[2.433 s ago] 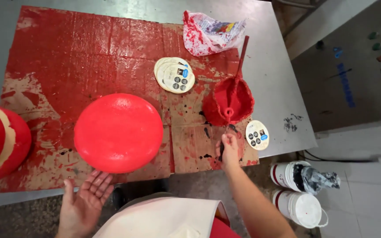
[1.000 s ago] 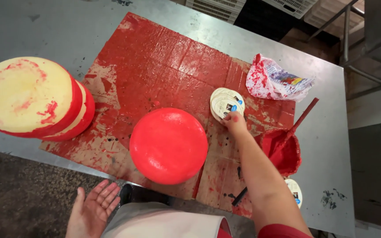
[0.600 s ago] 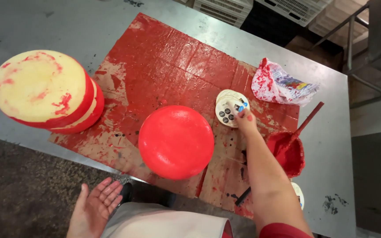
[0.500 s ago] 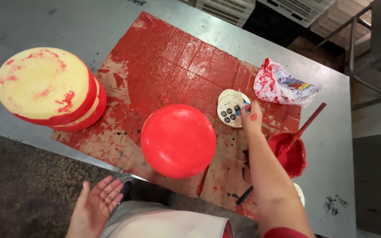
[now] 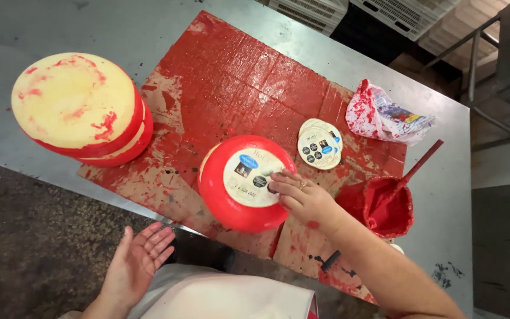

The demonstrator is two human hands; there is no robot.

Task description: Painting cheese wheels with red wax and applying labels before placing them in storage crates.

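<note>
A round red wax-coated cheese wheel [image 5: 219, 201] lies on red-stained cardboard [image 5: 231, 88] on a grey metal table. A round cream label [image 5: 247, 175] sits on top of the wheel. My right hand [image 5: 303, 199] rests on the wheel's right side, its fingertips pressing the label's edge. My left hand [image 5: 137, 263] hangs open, palm up, below the table's near edge, holding nothing. A small stack of round labels [image 5: 320, 145] lies on the cardboard just beyond the wheel.
A stack of two cheese wheels [image 5: 81, 109] with pale, red-smeared tops stands at the left. A red paint-covered bowl [image 5: 382, 207] with a brush handle sits at the right. A crumpled, red-stained plastic bag [image 5: 388, 115] lies behind it. Crates stand beyond the table.
My right hand came back from the label stack and now presses a label onto the red wheel, which was bare before. The left hand stays open.
</note>
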